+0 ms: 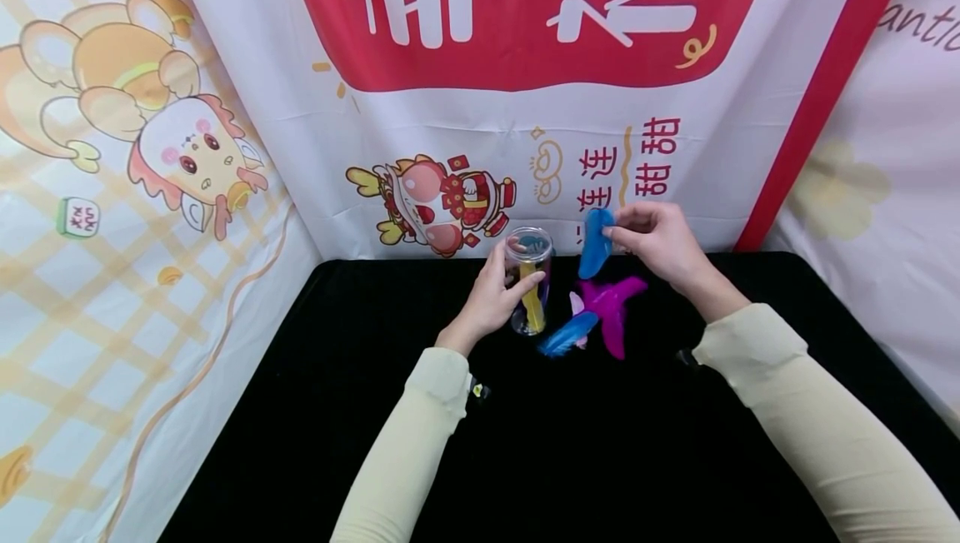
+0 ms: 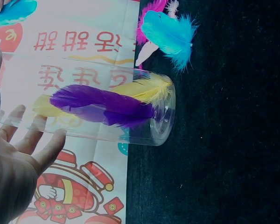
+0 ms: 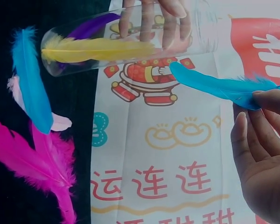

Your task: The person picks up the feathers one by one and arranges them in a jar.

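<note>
My left hand (image 1: 487,297) grips a clear plastic jar (image 2: 144,135) held upright near the back edge of the black table. Inside the jar lie a yellow feather (image 3: 98,49) and a purple feather (image 2: 100,105). To the right of the jar, my right hand (image 1: 660,243) pinches a bright blue feather (image 3: 214,86) by its quill end between thumb and fingers. This feather hangs in the air, its rounded tip pointing down. Below it on the table rest another blue feather (image 1: 567,335), a pale pink feather (image 3: 60,122) partly covered by it, and magenta feathers (image 1: 613,310).
Behind the table (image 1: 585,451) hangs a white cloth (image 1: 300,135) with a red panel, lettering and a cartoon figure (image 1: 435,201). A checked, cartoon-printed cloth (image 1: 112,301) covers the left side. Another pale cloth (image 1: 862,193) hangs at the right.
</note>
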{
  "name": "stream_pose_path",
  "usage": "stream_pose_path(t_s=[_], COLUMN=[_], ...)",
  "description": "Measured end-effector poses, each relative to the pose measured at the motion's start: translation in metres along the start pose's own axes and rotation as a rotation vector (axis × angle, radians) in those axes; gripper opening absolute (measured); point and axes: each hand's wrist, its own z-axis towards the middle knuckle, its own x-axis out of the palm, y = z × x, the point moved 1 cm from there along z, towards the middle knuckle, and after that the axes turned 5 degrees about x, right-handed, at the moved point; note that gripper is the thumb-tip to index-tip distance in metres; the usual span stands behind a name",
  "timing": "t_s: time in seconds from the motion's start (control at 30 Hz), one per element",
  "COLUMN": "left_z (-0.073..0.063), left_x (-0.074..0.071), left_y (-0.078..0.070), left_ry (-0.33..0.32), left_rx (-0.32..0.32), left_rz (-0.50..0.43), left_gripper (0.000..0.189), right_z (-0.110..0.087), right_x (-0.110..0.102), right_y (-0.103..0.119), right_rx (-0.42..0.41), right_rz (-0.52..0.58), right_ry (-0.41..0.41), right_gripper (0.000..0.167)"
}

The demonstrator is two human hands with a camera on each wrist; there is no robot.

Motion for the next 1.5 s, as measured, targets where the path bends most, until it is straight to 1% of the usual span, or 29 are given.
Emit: stream_pose_path(t_s=[0.17,0.47,0.67,0.87,1.27,1.5], left_z=[0.000,0.000,0.001,0.000,0.001,0.000], left_x=[0.000,0.000,0.000,0.001,0.000,0.000], left_y=[0.000,0.000,0.002,0.003,0.003,0.002], left_ry=[-0.001,0.003,0.004,0.003,0.011,0.008], left_rx=[-0.002,-0.005,-0.009,0.001,0.012,0.001], left_rz=[0.004,-0.007,0.002,0.001,-0.013,-0.004], left_gripper=[0.074,0.075,0.076,0.075,0.073,0.075], right_z=[0.000,0.003,0.003,0.003,0.006,0.007], right_x=[0.001,0.001,0.001,0.002,0.005,0.009], right_y=[0.006,0.008,0.011,0.015,0.026,0.033], right_rx=[-0.023,-0.056,-0.053,-0.047,-0.083,-0.120], right_rz=[0.006,0.003,0.000,0.009,0.031,0.040], right_ry=[-0.006,-0.035,-0.029,-0.024,-0.031,-0.031], right_gripper=[0.020,0.018,0.019,0.020,0.019,0.020])
